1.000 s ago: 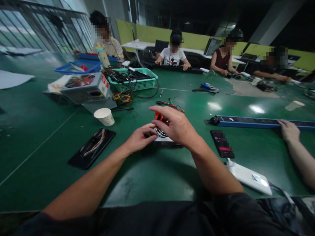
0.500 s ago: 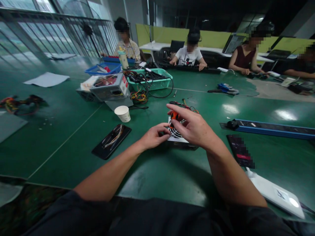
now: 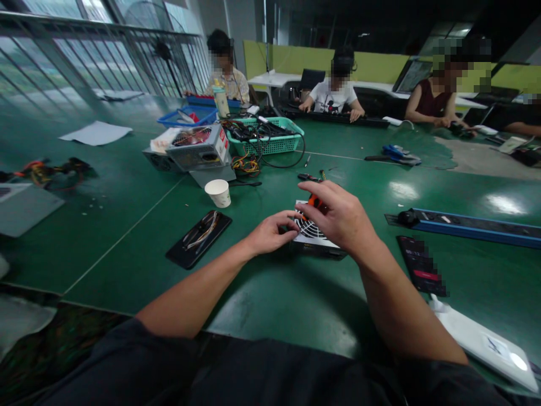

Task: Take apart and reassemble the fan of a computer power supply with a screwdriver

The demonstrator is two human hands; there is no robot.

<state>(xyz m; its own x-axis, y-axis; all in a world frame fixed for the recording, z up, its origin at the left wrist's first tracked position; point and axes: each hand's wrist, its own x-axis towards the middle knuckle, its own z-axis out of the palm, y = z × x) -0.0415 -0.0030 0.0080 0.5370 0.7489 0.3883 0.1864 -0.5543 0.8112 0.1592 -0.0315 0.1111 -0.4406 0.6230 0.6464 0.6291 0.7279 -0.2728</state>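
Observation:
A computer power supply unit (image 3: pixel 315 239) with a white top and a round fan grille lies on the green table in front of me. My right hand (image 3: pixel 344 217) is over its right side, fingers and thumb curled round the orange and black handle of a screwdriver (image 3: pixel 313 201). Most of the shaft and the tip are hidden. At the unit's left edge is my left hand (image 3: pixel 273 232), its fingers curled and its thumb and fingertips against the near-left corner. Dark and coloured cables (image 3: pixel 323 176) run out behind the unit.
Left of my hands are a black phone-like slab (image 3: pixel 198 239) bearing cables and a paper cup (image 3: pixel 218 194). Stacked power supplies (image 3: pixel 198 148) and a green basket (image 3: pixel 268 145) of cables stand beyond. Rightward are a blue strip (image 3: pixel 465 225), a phone (image 3: pixel 420 265) and a white device (image 3: pixel 486 344).
The camera view has turned slightly left, so everything sits further right in the picture. My right index finger and thumb have shifted a little around the screwdriver handle. The left hand stays at the unit's edge.

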